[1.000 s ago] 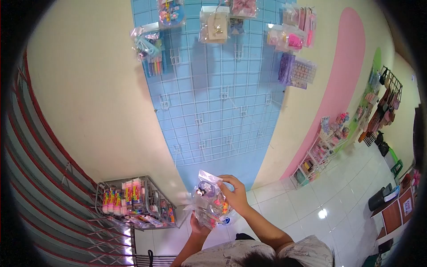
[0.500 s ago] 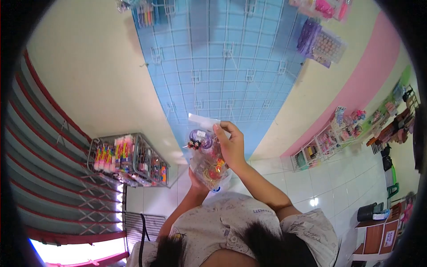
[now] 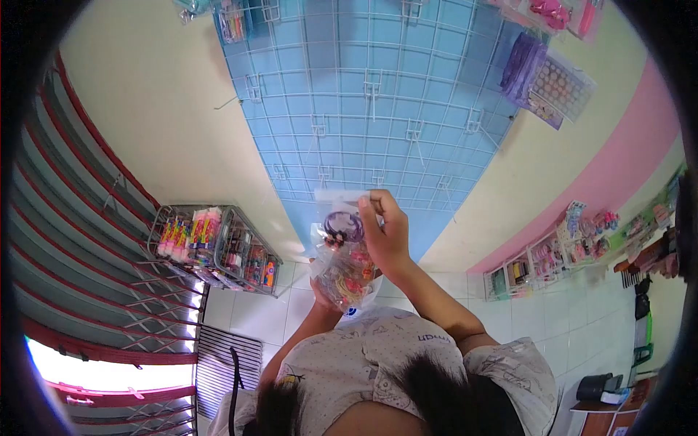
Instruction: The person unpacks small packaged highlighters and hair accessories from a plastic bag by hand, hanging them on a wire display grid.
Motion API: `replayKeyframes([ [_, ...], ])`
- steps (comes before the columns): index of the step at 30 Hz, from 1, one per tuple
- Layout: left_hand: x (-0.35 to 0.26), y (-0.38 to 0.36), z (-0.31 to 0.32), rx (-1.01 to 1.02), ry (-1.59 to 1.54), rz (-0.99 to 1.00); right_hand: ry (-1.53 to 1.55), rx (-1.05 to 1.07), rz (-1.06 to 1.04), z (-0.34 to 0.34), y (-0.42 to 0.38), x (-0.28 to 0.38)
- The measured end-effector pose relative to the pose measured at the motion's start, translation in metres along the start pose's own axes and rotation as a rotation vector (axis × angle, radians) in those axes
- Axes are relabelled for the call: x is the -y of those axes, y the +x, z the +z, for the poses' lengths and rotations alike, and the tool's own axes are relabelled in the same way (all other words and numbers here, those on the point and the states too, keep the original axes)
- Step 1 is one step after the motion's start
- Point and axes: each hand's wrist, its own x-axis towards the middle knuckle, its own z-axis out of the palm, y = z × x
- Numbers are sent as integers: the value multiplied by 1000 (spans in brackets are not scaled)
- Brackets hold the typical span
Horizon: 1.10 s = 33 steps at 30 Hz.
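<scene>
Hair-tie packet (image 3: 343, 227) in front of blue grid panel (image 3: 338, 94), long axis toward it. Right hand (image 3: 389, 231) nearer panel, pinching packet's top edge; left hand (image 3: 324, 295) farther, finger closure hidden.

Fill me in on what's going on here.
A person is holding clear plastic packets of small, colourful items in front of their chest. The right hand pinches the top right of the front packet, while the left hand is at the lower left, partly hidden behind them. Ahead is a blue panel with a wire grid; many of its hooks are bare, and a purple packet hangs at its upper right.
</scene>
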Motion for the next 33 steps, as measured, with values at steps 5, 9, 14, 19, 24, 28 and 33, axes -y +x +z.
replayKeyframes([
  [5,13,6,3,-71,-100,6,32,7,-166,-15,9,-7],
  [9,9,13,6,-214,22,-70,505,-208,-22,-30,28,5],
  [14,-6,27,10,-90,-309,-142,232,-536,-212,-88,124,55],
  [19,-17,27,34,-350,187,-205,317,-508,-323,-99,191,95],
  [24,-30,24,12,-240,86,-248,273,-533,-345,-84,206,107],
  [28,-39,29,4,-203,71,-266,255,-558,-315,-76,205,100],
  [33,-49,29,-3,-177,54,-281,177,-634,-404,-70,213,83],
])
